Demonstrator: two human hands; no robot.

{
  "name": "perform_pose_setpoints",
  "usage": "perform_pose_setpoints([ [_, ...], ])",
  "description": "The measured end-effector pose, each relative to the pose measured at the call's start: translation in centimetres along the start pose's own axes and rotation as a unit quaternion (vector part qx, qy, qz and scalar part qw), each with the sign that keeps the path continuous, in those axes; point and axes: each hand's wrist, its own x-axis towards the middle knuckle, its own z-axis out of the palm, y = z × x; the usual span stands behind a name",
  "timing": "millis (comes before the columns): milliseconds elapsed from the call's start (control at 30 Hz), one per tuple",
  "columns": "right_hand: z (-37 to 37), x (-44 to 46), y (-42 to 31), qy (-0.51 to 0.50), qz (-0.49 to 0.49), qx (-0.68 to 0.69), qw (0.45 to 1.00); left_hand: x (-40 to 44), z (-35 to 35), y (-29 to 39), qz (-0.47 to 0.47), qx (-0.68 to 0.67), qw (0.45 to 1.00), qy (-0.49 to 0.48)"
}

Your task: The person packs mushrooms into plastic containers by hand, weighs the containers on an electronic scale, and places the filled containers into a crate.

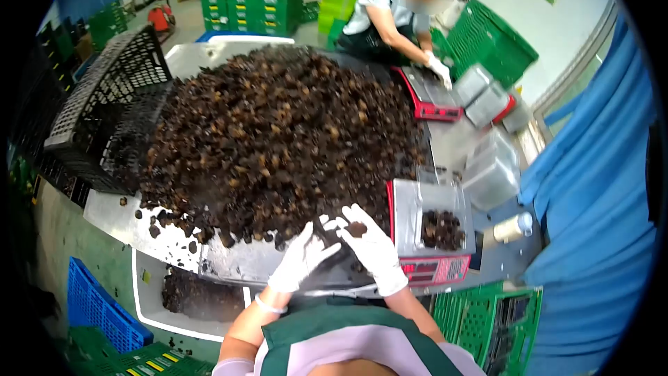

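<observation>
My left hand (303,262), in a white glove, is at the near edge of the heap with thumb and fingers apart and nothing seen in it. In my right hand (376,254), also gloved, a small brown mushroom piece (357,229) rests against the fingers. A big heap of dark brown mushroom-like pieces (278,132) spreads over the metal table just beyond both hands. Right of my right hand stands a red scale (435,269), bearing a clear plastic box (445,203) with several dark pieces (442,230) inside.
A black crate (104,111) lies tipped at the left. Below the table edge is a white bin (149,317) with dark scraps. Clear boxes (492,170) and a white roll-like cylinder (513,228) stand at right. Across the table, a gloved co-worker's hand (438,69) is at another scale (435,108).
</observation>
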Motion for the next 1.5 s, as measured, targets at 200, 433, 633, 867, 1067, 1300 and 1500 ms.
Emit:
perform_pose_setpoints([
  [200, 0.0, -2.0, -2.6, 0.014, -0.011, -0.001, 1.0, 1.0, 1.6, -1.5, -0.004, 0.006, 1.0, -0.012],
  [433, -5.2, -4.2, -4.1, 0.053, -0.01, -0.007, 0.999, 4.2, 3.3, -5.2, -0.039, -0.025, 0.998, -0.038],
  [633, -10.0, -9.1, -9.2, 0.207, -0.112, -0.256, 0.938, 7.3, 7.4, -9.1, 0.013, 0.219, 0.975, -0.029],
  [867, -16.2, -9.8, -16.9, 0.324, -0.195, -0.544, 0.749, 12.7, 12.0, -13.6, 0.062, 0.501, 0.863, -0.013],
  [1067, -18.1, -9.0, -18.5, 0.261, -0.208, -0.668, 0.665, 16.7, 13.0, -16.6, 0.429, 0.815, 0.377, -0.101],
  [1300, -20.8, -14.0, -21.1, 0.302, -0.104, -0.432, 0.843, 14.3, 13.5, -13.4, 0.199, 0.706, 0.68, 0.009],
  [1500, -23.0, -21.2, -18.7, -0.055, -0.021, -0.763, 0.644, 8.8, 5.4, -7.6, 0.244, 0.303, 0.897, 0.211],
])
